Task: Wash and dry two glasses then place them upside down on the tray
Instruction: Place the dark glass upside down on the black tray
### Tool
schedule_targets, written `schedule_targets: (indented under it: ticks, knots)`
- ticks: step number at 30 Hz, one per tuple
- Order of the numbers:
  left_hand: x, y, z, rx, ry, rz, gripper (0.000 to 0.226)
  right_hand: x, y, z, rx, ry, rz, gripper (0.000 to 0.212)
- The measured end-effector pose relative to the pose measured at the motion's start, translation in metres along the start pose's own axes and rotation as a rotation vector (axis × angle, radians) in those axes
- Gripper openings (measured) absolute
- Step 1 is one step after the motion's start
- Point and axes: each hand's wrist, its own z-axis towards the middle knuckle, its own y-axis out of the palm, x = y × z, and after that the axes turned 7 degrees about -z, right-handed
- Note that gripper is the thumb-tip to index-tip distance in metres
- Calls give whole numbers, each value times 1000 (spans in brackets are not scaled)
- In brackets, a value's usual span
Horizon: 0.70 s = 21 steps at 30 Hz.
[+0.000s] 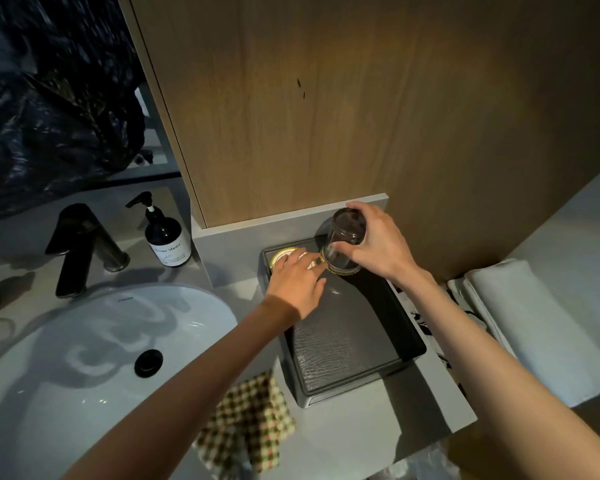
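A dark rectangular tray [357, 344] lies on the grey counter right of the sink. At its far end my right hand [378, 244] grips a clear glass [343, 242], upside down and slightly tilted, with its rim on a round yellow-edged coaster [343, 271]. My left hand [297, 280] rests flat, fingers spread, over a second yellow-edged coaster [283, 255] at the tray's far left corner. Only one glass is in view.
A white basin [94, 341] with a black drain and a black faucet [78, 244] is at left, with a soap pump bottle [167, 237] behind it. A checkered cloth [250, 424] hangs at the counter's front. Folded white towels [534, 323] lie right. A wooden panel rises behind.
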Motion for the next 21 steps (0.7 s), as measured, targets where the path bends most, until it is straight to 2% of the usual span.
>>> schedule_targets:
  ticks: [12,21]
  knots:
    - [-1,3,1,-22,-4,-36,45,5,4,0,-26,26,-20,75]
    - [-1,1,-2,48,12,3,43,4,4,-1,-36,13,-31,75]
